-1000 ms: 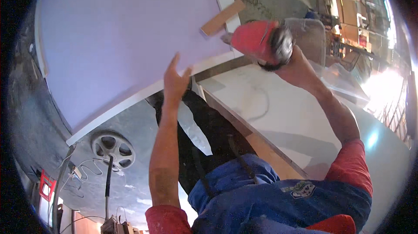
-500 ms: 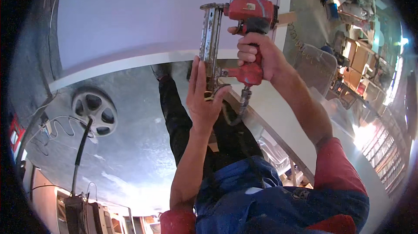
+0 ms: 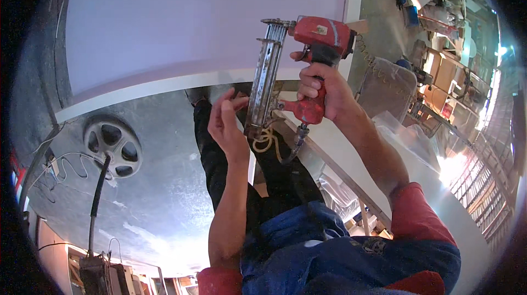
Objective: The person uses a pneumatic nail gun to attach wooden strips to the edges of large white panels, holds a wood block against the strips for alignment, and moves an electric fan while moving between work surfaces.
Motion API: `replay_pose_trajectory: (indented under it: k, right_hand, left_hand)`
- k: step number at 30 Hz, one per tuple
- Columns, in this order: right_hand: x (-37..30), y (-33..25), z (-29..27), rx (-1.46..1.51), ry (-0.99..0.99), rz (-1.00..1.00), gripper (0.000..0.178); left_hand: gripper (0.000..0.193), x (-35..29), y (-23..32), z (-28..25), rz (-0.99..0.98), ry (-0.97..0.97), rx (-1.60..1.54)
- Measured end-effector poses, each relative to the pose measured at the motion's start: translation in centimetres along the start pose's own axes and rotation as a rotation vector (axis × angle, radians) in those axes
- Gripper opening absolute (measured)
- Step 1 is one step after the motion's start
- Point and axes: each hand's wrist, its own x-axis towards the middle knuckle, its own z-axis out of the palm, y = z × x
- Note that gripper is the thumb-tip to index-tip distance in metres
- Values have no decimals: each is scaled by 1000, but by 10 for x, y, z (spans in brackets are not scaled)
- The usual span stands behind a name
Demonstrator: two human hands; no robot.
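My right hand is closed around the grip of a red and black nail gun, held up in front of me. Its long metal magazine slants down on the left, with one rail's end set lower than the top of the other. An air fitting joins a hose under the grip, and a yellowish cord loop dangles at the magazine's lower end. Just left of the magazine is my left hand, its fingers partly stretched and apart, with nothing plainly in them.
A large white panel with a pale edge lies ahead. On the floor at left stands a spoked wheel-shaped base with a dark pole. Another white board is at my right, near a clear plastic sheet. Cluttered shelves line the far right.
My left hand has left the magazine's lower part and moved left. The nail gun has come down slightly and tilted. One magazine rail now sits lower than the other.
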Motion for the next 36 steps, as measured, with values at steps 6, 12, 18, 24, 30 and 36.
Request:
replay_pose_trajectory:
  k: [6,12,18,24,30,36]
  right_hand:
    - [-1,13,-1,-3,47,21,40]
    - [-1,10,-7,-107,26,44,41]
    - [8,20,-32,-148,40,54,38]
    - [-1,12,-43,-126,128,85,7]
    - [-10,-42,-83,-753,424,-293,5]
    - [-10,-56,-132,-978,573,-258,13]
  left_hand:
    - [46,20,-7,29,-205,83,-540]
    - [47,10,-17,30,-250,-133,-452]
    - [58,10,-23,38,-390,26,-652]
    - [49,3,-41,37,-457,118,-544]
    - [35,33,-79,21,-731,41,-44]
    - [38,55,-100,39,-655,45,-274]
